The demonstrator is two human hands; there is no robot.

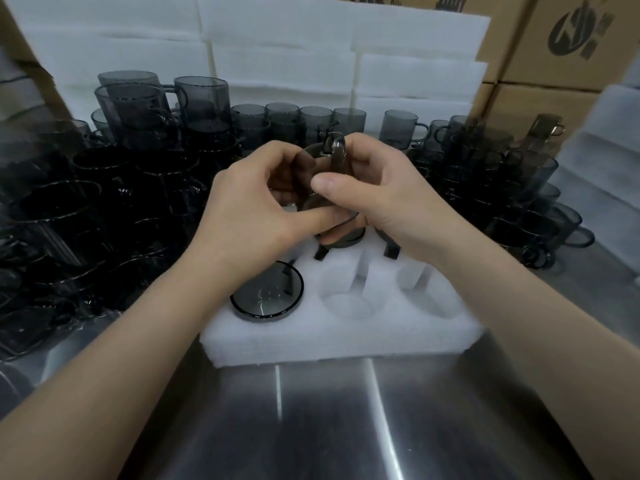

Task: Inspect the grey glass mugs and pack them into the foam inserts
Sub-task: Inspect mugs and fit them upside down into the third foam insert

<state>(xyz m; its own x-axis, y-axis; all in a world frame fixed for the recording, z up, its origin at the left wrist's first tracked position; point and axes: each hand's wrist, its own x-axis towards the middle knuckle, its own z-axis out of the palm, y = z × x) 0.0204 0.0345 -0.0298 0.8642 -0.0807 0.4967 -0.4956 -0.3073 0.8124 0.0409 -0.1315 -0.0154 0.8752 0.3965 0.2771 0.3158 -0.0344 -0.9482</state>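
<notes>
Both hands are on one grey glass mug (306, 168), held up just above the back row of the foam insert (346, 337). The left hand (256, 206) curls round the body with its thumb pressed along the lower edge. The right hand (377, 199) pinches it from the other side, thumb on the front, fingers wrapped up by the handle (335, 150), which points up and away.

This looks like the inspect step to me, so I'd take it slow: roll it between the fingertips, catch the light on the rim and the handle joint, and look for chips or bubbles. Don't squeeze the wall, and keep it over the foam in case it slips.

One packed mug (266, 294) sits in the front-left pocket, and two more dark ones seem to fill the back pockets, half hidden by the hands. The two empty pockets (349, 299) in front are the obvious next spot.

Heaps of loose mugs (145, 109) crowd both sides of the steel table (329, 410), with stacked foam sheets (277, 46) and cardboard boxes (554, 46) behind. Watch your elbows.
</notes>
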